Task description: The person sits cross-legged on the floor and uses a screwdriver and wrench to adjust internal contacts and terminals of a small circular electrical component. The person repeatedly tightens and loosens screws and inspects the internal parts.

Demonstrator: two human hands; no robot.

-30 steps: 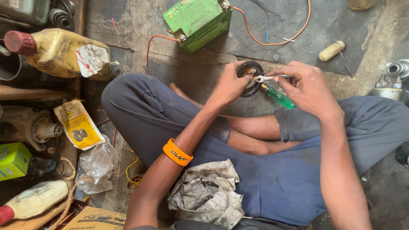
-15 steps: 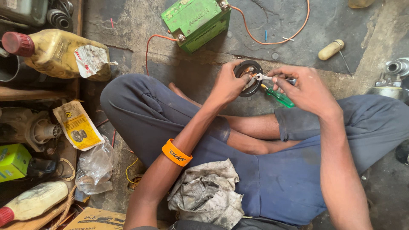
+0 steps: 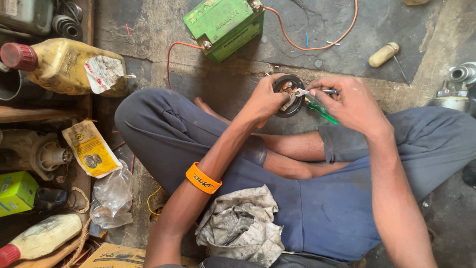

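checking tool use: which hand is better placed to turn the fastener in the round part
Right, probably. The right hand already grips the spanner, whose head sits on the round part; the left hand is cupping that part.

A rough grey concrete floor (image 3: pixel 317 30) is lying under bright, even daylight, stained and cracked, with a paler strip running along the far right. Worn wooden boards (image 3: pixel 44 111) are edging the left side, and clutter is crowding over them. A green battery (image 3: pixel 223 25) is sitting on the far floor, its orange wire (image 3: pixel 322 47) curling rightward.
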